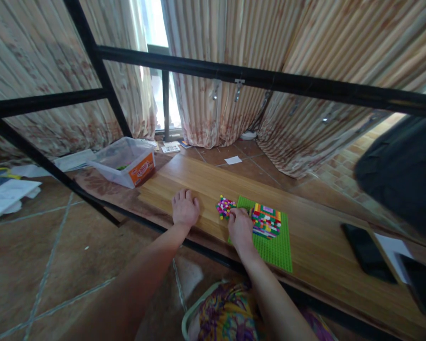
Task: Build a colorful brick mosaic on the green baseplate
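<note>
My left hand (185,208) lies flat on the wooden board (195,175), fingers spread a little, with nothing in it. My right hand (240,227) is bent over the left part of the green baseplate (277,253), fingers curled together. Whatever its fingertips hold, if anything, is hidden. Just left of those fingertips is a small pile of loose coloured bricks (225,206) on the board. A block built of many coloured bricks (267,221) stands on the baseplate, directly right of my right hand.
A clear plastic bin (122,161) with an orange label stands at the board's left end. Dark phones (368,251) and white paper (394,248) lie at the right. A black metal frame (199,64) crosses in front of curtains (227,109); a dark bag-like shape (401,175) is far right.
</note>
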Motion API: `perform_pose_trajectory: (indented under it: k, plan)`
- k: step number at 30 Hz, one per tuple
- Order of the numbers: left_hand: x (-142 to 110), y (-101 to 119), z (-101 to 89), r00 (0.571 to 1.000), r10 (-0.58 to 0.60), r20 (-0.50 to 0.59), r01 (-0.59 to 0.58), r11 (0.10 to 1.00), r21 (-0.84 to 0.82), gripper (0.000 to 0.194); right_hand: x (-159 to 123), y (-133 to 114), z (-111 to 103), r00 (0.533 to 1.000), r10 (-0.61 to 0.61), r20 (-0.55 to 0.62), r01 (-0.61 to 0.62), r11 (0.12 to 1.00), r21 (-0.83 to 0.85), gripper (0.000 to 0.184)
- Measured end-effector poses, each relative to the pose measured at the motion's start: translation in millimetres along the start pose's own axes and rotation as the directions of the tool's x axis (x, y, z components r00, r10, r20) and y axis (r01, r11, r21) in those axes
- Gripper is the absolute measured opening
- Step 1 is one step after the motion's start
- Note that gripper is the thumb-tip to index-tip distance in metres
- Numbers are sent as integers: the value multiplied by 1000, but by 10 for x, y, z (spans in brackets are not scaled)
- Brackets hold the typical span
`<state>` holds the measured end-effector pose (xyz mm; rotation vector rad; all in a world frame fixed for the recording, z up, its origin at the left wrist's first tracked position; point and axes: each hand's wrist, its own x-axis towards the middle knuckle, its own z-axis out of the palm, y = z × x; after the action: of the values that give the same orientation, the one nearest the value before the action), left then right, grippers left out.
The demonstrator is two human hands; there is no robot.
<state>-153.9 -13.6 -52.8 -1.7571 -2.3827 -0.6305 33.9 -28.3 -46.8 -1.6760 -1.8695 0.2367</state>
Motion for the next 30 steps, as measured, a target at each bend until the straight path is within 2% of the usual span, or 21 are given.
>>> perform_pose_trajectory:
  k: [9,15,20,25,30]
  plan:
    - [-8,1,0,1000,2,2,-2,1000,-8,36,218,166,-85,997,74,21,-71,990,-120,28]
    - [-10,2,-12,1000,2,1,-2,1000,-18,35,578,64,-21,988,6,152,18,988,-155,29]
    - [-12,2,-4,1000,0,4,0,1000,-14,35,800,-12,64,955,-56,290,108,980,-167,25]
    - [-16,-3,4,1000,1,1,-1,1000,-15,35,818,-12,102,940,-68,333,120,983,-139,25]
    - [-14,3,-13,1000,-4,12,4,1000,-27,34,747,26,125,951,-58,303,87,993,-82,20]
